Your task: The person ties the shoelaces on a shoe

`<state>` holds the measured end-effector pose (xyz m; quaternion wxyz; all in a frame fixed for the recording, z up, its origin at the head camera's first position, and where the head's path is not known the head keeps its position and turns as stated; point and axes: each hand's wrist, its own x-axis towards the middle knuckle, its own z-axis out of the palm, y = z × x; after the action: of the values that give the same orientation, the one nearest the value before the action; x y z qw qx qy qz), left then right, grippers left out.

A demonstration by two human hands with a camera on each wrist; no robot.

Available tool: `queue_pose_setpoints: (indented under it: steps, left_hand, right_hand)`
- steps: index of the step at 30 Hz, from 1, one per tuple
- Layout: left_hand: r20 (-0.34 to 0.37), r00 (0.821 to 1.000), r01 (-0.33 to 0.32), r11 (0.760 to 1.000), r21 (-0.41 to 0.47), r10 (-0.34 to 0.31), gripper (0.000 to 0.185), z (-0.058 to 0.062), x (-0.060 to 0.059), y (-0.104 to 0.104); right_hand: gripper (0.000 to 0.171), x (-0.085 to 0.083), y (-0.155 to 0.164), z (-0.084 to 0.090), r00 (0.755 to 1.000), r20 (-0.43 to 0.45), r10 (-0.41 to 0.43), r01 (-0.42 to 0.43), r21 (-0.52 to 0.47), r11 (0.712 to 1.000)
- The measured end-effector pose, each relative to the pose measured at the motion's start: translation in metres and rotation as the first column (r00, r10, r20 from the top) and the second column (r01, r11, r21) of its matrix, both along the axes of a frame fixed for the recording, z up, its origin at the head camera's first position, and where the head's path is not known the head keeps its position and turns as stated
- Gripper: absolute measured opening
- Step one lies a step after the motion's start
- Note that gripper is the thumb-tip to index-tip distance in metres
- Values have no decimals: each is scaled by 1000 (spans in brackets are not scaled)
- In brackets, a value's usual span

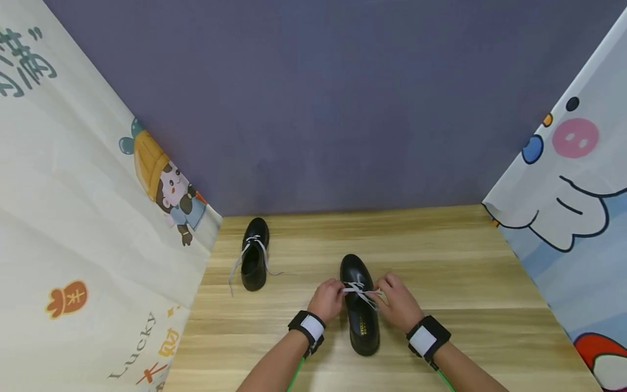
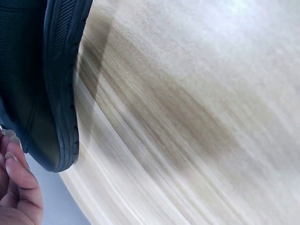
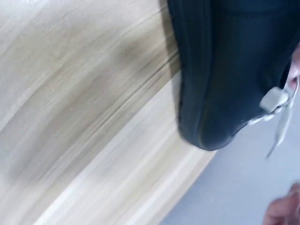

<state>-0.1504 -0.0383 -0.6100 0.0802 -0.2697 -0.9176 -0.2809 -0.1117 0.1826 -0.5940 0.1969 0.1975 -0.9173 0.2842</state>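
Left hand (image 1: pixel 325 299) pinches lace (image 1: pixel 360 291) | right hand (image 1: pixel 399 302) pinches it opposite | we pull evenly, steadying shoe (image 1: pixel 361 310) between them.

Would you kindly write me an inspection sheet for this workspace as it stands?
Surface: wooden table, pale grain.
Job's things: near black shoe between the hands, toe pointing away, white laces stretched across it.
Clutter: second black shoe at the far left, its white laces lying loose on the table.
Grips: left hand pinches a lace end; right hand pinches the other; black-and-white wristbands on both.
Cables: green cords running from both wristbands.
Surroundings: purple back wall; cartoon-printed cloths on both sides.
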Motion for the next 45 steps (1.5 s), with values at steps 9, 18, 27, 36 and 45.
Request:
queue_pose_setpoints:
  steps: [9, 18, 27, 36, 45]
  left_hand:
    - [51, 999, -7, 1000, -3, 7, 6, 2, -1, 2]
    - [52, 999, 2, 1000, -13, -1, 6, 5, 1, -1]
    - [-60, 998, 15, 994, -104, -21, 8, 4, -2, -5]
    - [-61, 998, -23, 997, -71, 18, 8, -2, -1, -7]
    - [30, 999, 17, 1000, -3, -17, 10, -5, 0, -10]
  right_hand:
    - [30, 5, -8, -12, 968, 245, -59, 34, 102, 994]
    - [15, -1, -8, -12, 960, 276, 44, -46, 1, 999]
    - [22, -10, -6, -7, 991, 137, -6, -8, 106, 994]
    - [26, -12, -3, -8, 990, 143, 13, -29, 108, 994]
    - [14, -6, -6, -6, 986, 157, -53, 47, 41, 998]
